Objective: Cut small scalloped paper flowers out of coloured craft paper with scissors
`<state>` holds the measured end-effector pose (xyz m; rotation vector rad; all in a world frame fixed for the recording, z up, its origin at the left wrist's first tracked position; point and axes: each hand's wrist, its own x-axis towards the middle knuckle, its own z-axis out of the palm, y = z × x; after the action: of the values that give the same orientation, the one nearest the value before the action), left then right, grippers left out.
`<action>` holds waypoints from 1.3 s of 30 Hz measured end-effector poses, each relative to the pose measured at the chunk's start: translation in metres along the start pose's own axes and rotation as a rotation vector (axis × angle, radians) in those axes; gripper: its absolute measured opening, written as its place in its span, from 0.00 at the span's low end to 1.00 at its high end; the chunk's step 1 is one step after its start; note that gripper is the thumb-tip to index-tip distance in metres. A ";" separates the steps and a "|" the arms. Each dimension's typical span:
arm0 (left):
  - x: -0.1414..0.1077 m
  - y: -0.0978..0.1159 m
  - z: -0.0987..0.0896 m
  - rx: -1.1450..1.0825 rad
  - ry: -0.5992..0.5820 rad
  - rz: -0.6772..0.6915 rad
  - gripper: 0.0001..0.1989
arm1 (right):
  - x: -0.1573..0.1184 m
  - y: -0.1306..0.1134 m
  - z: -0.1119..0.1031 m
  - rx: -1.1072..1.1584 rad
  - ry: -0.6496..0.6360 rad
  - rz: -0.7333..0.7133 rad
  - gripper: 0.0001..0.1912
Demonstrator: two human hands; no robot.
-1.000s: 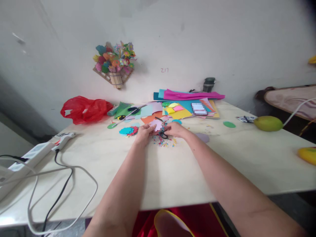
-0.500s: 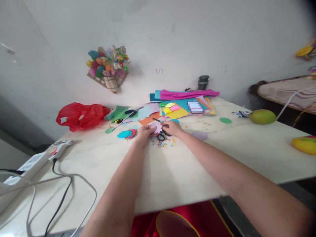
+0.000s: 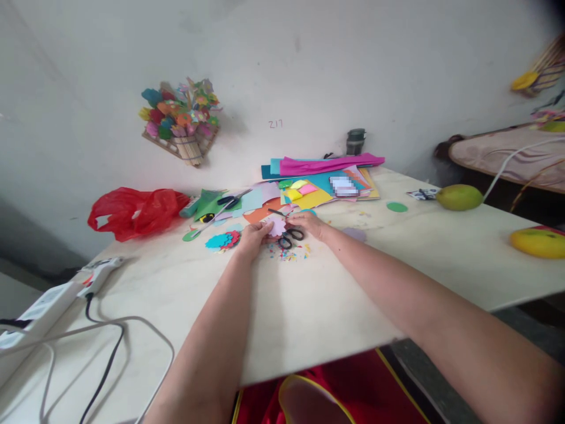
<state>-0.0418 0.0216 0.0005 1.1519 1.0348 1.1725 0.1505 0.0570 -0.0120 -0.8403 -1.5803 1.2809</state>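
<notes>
Lilac paper (image 3: 278,227) sits pinched in the left hand (image 3: 251,240), well in from the worktop's (image 3: 309,306) front edge; right hand (image 3: 312,225) curled, hold unclear.

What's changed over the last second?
The right hand has eased forward off the scissors, which now show more fully; whether it held them is unclear. The view has swung right. The left hand still holds the lilac scalloped paper; the blue cutouts stay put.

Red bag (image 3: 136,215) behind pwr strip (image 3: 46,303) w/ cables (image 3: 115,351).
</notes>
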 end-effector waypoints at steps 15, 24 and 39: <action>-0.002 0.003 0.001 0.042 -0.016 -0.018 0.14 | -0.009 -0.011 0.006 0.103 0.029 0.063 0.14; -0.001 0.002 0.001 0.045 -0.009 -0.025 0.14 | -0.007 -0.008 0.006 0.133 0.044 0.065 0.13; 0.002 -0.002 -0.001 0.095 -0.045 -0.002 0.17 | -0.003 -0.003 0.010 0.090 0.098 0.030 0.12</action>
<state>-0.0426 0.0239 -0.0015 1.2452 1.0664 1.1006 0.1424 0.0502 -0.0103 -0.8603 -1.4266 1.3029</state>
